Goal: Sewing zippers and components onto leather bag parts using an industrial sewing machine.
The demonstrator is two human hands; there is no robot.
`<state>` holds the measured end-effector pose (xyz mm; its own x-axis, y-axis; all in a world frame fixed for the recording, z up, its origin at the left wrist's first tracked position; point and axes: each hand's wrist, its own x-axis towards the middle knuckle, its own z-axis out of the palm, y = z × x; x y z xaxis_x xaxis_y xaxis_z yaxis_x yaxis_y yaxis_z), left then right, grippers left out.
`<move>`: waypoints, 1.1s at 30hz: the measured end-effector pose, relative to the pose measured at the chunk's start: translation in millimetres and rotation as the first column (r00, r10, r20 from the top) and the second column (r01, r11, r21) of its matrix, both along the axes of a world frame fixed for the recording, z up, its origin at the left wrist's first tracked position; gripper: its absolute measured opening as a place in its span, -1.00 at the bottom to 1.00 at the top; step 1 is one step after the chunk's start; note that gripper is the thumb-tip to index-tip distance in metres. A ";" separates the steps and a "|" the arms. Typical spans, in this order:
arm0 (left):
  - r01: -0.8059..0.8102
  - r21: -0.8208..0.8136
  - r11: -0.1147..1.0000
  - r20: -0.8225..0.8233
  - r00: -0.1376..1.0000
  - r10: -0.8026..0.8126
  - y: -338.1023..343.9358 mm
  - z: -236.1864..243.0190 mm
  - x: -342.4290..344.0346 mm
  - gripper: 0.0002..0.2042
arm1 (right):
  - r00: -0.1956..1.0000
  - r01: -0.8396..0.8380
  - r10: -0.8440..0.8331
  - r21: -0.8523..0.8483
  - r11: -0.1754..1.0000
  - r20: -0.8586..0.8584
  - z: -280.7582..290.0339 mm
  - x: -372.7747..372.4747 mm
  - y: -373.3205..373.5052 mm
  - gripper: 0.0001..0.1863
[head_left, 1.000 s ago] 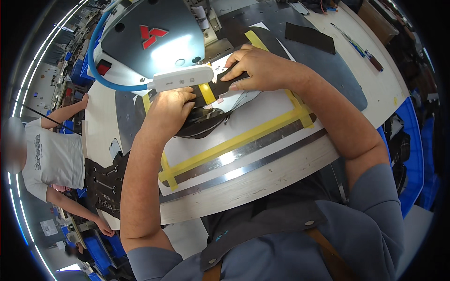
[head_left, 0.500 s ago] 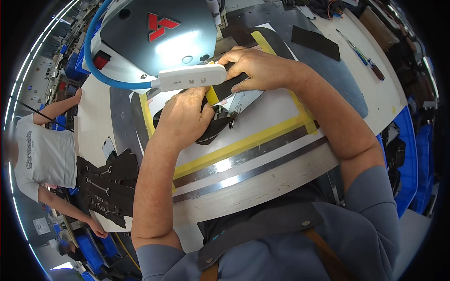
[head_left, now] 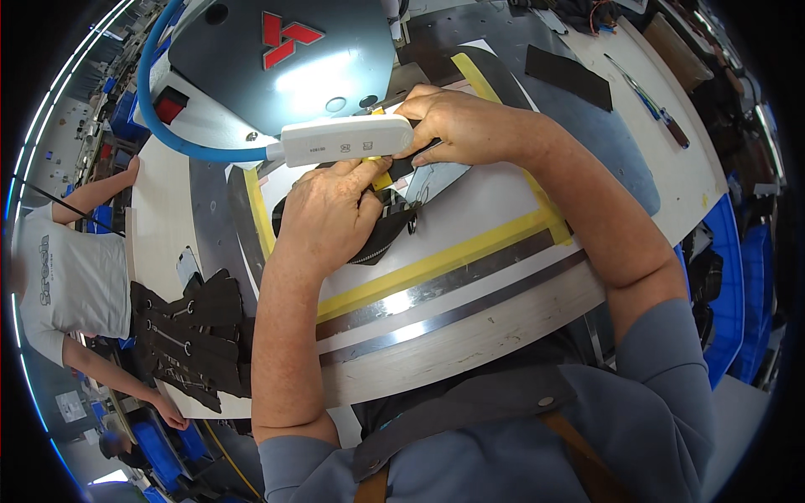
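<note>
A black fabric piece with a metal zipper (head_left: 381, 241) lies on the white, yellow-taped work surface (head_left: 482, 214) under the machine head. My left hand (head_left: 331, 210) bends over its left part, with the fingers pressed down on it. My right hand (head_left: 461, 127) pinches a black strip (head_left: 402, 170) of the piece between thumb and fingers. A yellow tab (head_left: 382, 179) shows between my hands. The white lamp head (head_left: 345, 139) hides some fingertips and the spot under the machine. Below my right thumb lies a shiny grey plate (head_left: 438, 179).
The dark machine head (head_left: 310, 75) and the lamp's blue flexible neck (head_left: 155, 126) stand close above my hands. A black flat piece (head_left: 568, 77), tweezers (head_left: 633, 84) and a dark-handled tool (head_left: 673, 130) lie right. Black zippered pieces (head_left: 189, 335) lie left, beside another person (head_left: 80, 268).
My right hand has come slightly closer to my left, and less of the black strip shows between them. The view has shifted a little. Both hands keep to the fabric.
</note>
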<state>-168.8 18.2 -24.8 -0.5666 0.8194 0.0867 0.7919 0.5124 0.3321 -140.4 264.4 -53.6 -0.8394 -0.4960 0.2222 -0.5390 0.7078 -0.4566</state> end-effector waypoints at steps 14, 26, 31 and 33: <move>0.043 0.060 0.997 -0.084 0.996 -0.038 -2.6 -3.3 -3.5 -0.64 | 0.994 -0.024 0.026 -0.019 1.000 0.109 6.9 0.7 3.9 -0.78; 0.073 0.082 0.994 -0.092 0.994 -0.065 -2.7 -4.1 -4.1 -0.65 | 0.998 -0.004 0.007 -0.036 0.999 0.067 4.3 0.4 0.2 -0.73; 0.067 0.057 0.996 -0.073 0.995 -0.063 -2.0 -3.0 -4.3 -0.65 | 0.999 -0.038 0.038 -0.017 0.999 -0.010 0.0 0.3 -1.9 -0.74; 0.060 0.027 0.998 -0.082 0.995 -0.057 -2.2 -3.0 -4.0 -0.65 | 1.000 -0.011 0.011 -0.005 1.000 -0.022 -2.2 1.6 -4.2 -0.74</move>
